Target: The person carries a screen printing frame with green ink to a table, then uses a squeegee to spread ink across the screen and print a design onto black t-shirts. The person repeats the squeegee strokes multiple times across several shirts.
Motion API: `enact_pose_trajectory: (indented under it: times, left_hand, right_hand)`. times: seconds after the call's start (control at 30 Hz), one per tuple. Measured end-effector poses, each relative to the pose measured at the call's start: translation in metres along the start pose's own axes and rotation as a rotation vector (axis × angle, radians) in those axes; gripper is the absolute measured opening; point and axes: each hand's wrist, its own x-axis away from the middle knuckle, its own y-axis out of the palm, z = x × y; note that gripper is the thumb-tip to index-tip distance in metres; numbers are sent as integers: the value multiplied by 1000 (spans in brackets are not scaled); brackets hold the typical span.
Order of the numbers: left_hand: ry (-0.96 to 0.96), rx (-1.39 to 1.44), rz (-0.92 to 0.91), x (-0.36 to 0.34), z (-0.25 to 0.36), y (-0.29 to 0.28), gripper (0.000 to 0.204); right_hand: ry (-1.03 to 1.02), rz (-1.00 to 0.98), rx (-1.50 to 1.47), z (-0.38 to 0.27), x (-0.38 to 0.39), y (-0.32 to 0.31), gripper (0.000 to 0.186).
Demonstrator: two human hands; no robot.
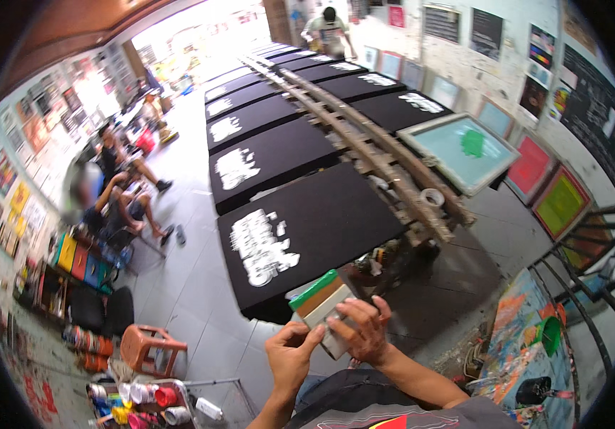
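In front of my body I hold a screen-printing squeegee (325, 302) with a pale handle, a brown blade and green ink along its far edge. My left hand (291, 355) pinches the near left side of its handle between thumb and fingers. My right hand (363, 332) is closed round the handle's right side, fingers bent over it. Just beyond the squeegee lies a black shirt (329, 218) on a board, with a white print (259, 247) at its left. A framed screen (457, 151) with a green ink patch rests across the right side of the table.
Wooden rails (386, 168) run down the middle between rows of black shirts. A roll of tape (432, 197) sits on them. An orange stool (151, 349) and paint pots (143, 393) stand at left, a metal railing (572, 268) at right. People sit left; another person (327, 34) stands far back.
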Motion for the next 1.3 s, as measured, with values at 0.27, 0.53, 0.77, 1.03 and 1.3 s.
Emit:
enact_pose_trajectory:
  times: [0.27,0.53,0.77,1.03,1.3]
  left_hand:
    - [106,-63,-694,-25,-7,212,20]
    - [-79,-137,-1124,-57,-74,394,23]
    - [-68,-131,-1182,-113,-116,573,30]
    - [-145,-170,-1241,-171,-128,756,35]
    - [-234,-242,-1254,-206,-162,905,34]
  right_hand:
    - [603,354,139,148,29,-126,28]
    - [1488,1246,-276,289,127,-209,46]
    - [1559,1437,-283,433,253,-262,54]
    - [1581,1519,-195,560,289,-355,49]
    - [1701,1705,-408,676,337,-378,52]
